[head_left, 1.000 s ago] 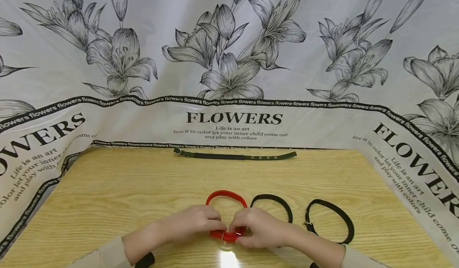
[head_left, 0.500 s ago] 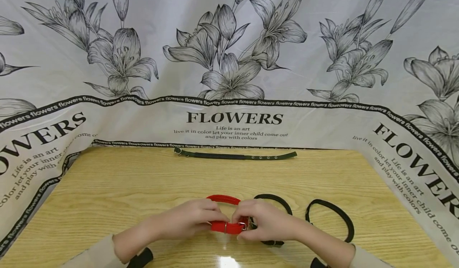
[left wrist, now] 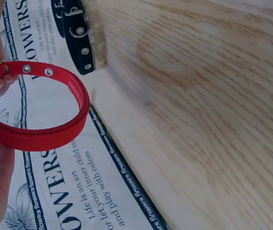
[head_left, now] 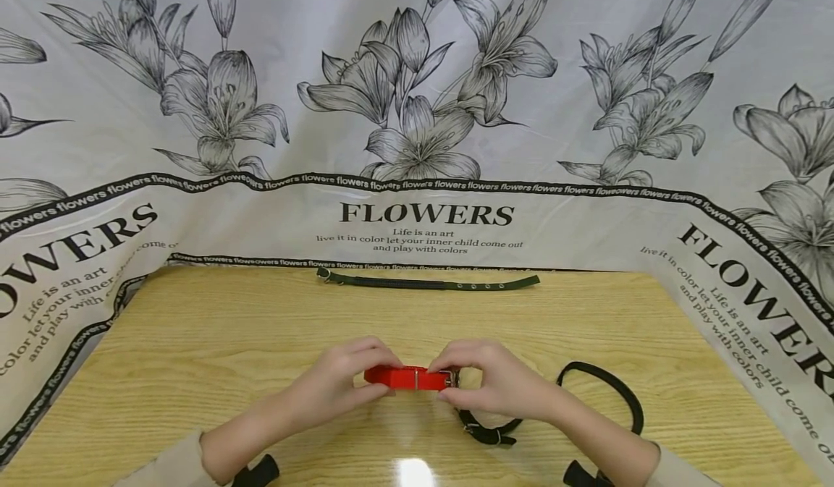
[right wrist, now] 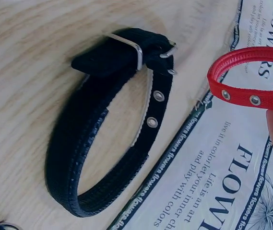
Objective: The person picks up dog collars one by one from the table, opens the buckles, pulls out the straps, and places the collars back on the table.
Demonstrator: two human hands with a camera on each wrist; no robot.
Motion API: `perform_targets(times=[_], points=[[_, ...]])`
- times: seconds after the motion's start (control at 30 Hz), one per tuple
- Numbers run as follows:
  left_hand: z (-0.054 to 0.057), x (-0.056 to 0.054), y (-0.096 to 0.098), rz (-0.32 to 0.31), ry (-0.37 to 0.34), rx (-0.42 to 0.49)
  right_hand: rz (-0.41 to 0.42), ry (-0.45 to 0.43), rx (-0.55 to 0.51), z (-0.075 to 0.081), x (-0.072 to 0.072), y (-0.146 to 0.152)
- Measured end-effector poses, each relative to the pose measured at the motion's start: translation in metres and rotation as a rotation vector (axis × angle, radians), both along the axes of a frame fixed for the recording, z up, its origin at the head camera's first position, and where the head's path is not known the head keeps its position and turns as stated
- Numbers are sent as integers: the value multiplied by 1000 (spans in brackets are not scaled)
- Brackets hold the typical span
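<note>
A red collar (head_left: pixel 400 378), buckled into a loop, is held up above the table between both hands. The left hand (head_left: pixel 335 382) pinches its left end between thumb and fingers. At the other end, by the metal buckle, the right hand (head_left: pixel 498 382) grips it the same way. In the left wrist view the red band (left wrist: pixel 54 136) shows eyelets and a closed ring shape. Below the right hand lies a looped black collar (head_left: pixel 485 433), partly hidden in the head view; the right wrist view shows a black collar (right wrist: pixel 62 158) with its buckle and eyelets.
Another looped black collar (head_left: pixel 606 375) lies to the right, partly behind the right forearm. A dark green collar (head_left: pixel 397 283) stretches straight along the table's back edge. White flower-printed cloth (head_left: pixel 423 226) borders the wooden table (head_left: pixel 260 328).
Both hands have raised the red collar off the table and moved it away from the body. Its band now faces the head camera edge-on, and more of the near black collar's buckle end shows.
</note>
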State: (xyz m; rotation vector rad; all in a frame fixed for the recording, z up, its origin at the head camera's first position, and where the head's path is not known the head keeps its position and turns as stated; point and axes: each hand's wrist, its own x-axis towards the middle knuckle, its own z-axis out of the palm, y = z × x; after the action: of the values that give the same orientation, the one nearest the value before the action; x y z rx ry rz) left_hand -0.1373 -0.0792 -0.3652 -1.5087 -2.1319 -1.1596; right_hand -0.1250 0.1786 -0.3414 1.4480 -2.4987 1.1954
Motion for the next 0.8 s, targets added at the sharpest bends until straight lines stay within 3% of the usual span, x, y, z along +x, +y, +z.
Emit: perform_targets(times=[0.13,0.27,0.47,0.8], points=[[0,3,2,53,-68,44,-22,-4,-46,4,-1,0],[1,5,5,109,-155,62,-58,103,-72,9,-2,-2],[4,8,12,176,-145,48,-106,277,-47,22,-2,-11],[8,10,17,204,-181,33,-125,255,90,31,-3,-18]])
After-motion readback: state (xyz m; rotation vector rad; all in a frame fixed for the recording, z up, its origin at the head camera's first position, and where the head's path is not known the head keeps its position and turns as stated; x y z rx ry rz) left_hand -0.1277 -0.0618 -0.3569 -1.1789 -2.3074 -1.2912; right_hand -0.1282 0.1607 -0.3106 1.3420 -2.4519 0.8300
